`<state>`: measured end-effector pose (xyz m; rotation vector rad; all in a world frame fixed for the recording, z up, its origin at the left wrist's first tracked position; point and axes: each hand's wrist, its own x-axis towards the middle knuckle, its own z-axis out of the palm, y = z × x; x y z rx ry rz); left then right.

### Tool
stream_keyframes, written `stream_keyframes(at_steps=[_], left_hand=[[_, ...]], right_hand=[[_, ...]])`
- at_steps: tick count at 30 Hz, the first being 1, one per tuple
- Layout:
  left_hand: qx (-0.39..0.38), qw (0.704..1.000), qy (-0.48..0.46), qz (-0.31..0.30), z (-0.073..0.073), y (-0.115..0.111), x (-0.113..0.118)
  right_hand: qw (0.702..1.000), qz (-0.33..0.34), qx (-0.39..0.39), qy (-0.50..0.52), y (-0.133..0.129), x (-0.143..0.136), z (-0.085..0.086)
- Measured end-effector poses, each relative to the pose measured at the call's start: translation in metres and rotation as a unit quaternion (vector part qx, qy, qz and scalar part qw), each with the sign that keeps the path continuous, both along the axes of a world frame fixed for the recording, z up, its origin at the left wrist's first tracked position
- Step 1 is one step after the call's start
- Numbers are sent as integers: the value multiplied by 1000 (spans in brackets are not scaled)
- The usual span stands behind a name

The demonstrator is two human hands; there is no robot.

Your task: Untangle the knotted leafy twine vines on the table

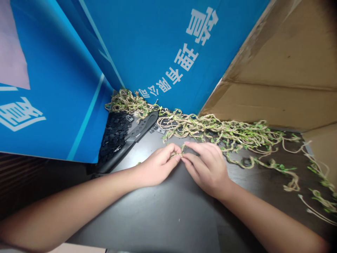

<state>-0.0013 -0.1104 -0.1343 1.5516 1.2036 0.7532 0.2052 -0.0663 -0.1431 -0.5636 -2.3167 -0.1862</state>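
Note:
My left hand (162, 163) is closed, its thumb and curled forefinger pinching a piece of leafy twine (182, 149) over the dark tabletop. My right hand (206, 165) meets it from the other side, its fingertips also closed on the same twine. Most of that piece is hidden by my fingers. Just behind both hands lies a long tangled heap of leafy twine (223, 128), beige cord with small green leaves. Loose strands trail from it toward the right.
A black long-handled tool (131, 142) lies slanted to the left, beside a pile of small black flat pieces (112, 128). Another twine bundle (126, 105) sits in the back corner. Blue panels with white lettering (163, 42) and a cardboard wall (276, 77) enclose the table (163, 214).

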Motion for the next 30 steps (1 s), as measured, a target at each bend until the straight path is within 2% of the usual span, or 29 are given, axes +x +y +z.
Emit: stream_keyframes(at_steps=[5,9,11,16,19,22,25,30], left_hand=[[46,997,59,-14,3,-3,-1],[81,985,149,-44,5,-4,-1],[106,966,225,-67,5,-4,-2],[168,899,386,-125,5,-2,-2],[197,867,429,-157,6,-1,-3],[214,854,443,-169,4,1,-4],[219,853,448,-153,1,3,-7],[206,857,456,-118,-1,5,-8]], right_hand=[[1000,-6,-2,-8,-3,-1,2],[998,-4,-61,-5,-5,-1,-1],[992,-2,-121,20,-5,-2,-3],[963,23,-260,64,-3,-4,-2],[948,41,-308,73,-1,-3,1],[937,50,-341,65,1,-2,2],[948,35,-314,39,3,-1,-1],[981,4,-193,0,4,-1,-4]])
